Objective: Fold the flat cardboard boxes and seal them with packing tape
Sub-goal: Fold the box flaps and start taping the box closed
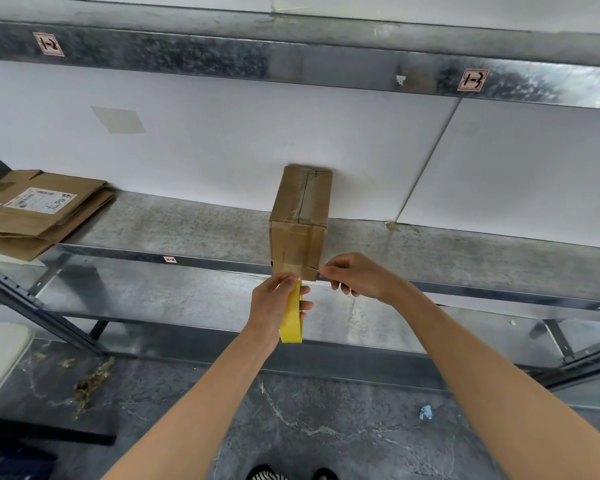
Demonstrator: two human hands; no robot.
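Closest in, the left hand (274, 306) has its grip curled around a yellow tape roll (291, 320), held up on its edge just under the box. The right hand (357, 277) has its fingertips pressed together at the box's near bottom corner. Something thin shows there, but it is too small to tell what they pinch.

The box (298, 230) is already folded up. It stands at the front edge of the metal shelf (187, 223), with shiny tape over its top and front. No hand is holding the box down.

That looks like the big danger. A hard tug on the tape could drag the box off the shelf and onto the floor. The tape could also twist and stick to itself, or rip crooked. Then the end would peel up and the flaps could pop open.

Further back on the left, the flat boxes (39, 213) lie in a pile on the shelf, not yet folded.
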